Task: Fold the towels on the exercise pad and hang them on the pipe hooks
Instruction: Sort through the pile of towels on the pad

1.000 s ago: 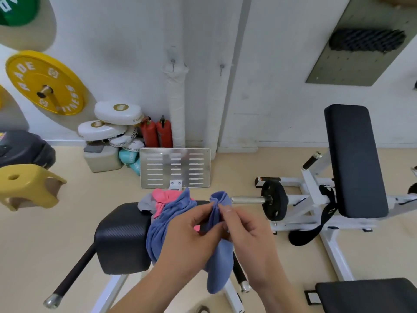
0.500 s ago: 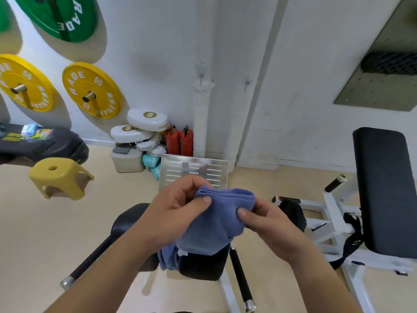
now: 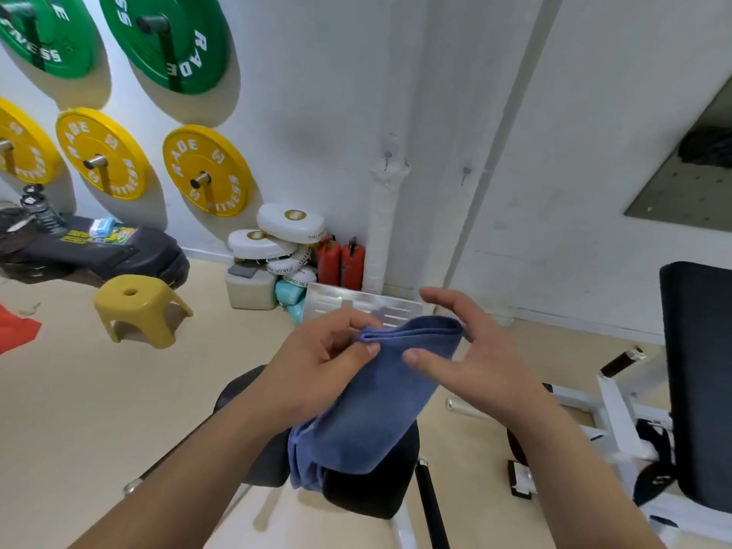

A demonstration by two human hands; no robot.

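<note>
A folded blue towel [image 3: 380, 394] hangs in front of me above the black exercise pad [image 3: 364, 489]. My left hand [image 3: 317, 362] pinches its upper left corner between thumb and fingers. My right hand [image 3: 467, 350] is at the towel's upper right end with fingers spread and relaxed, thumb resting on the cloth. On the white wall pipe [image 3: 382, 231] ahead there is a small hook [image 3: 387, 156], and a second hook [image 3: 466, 172] sits on the wall to its right. Both hooks are bare.
Green and yellow weight plates [image 3: 206, 172] hang on the wall at left. A yellow stool [image 3: 138, 307], white pads, two red extinguishers [image 3: 340, 263] and a metal foot plate [image 3: 356, 307] stand near the pipe. A black bench [image 3: 697, 370] with white frame is at right.
The towel went from loosely bunched to folded and has been lifted up off the pad. My view has tilted upward toward the wall. My right hand has loosened its pinch and spread its fingers.
</note>
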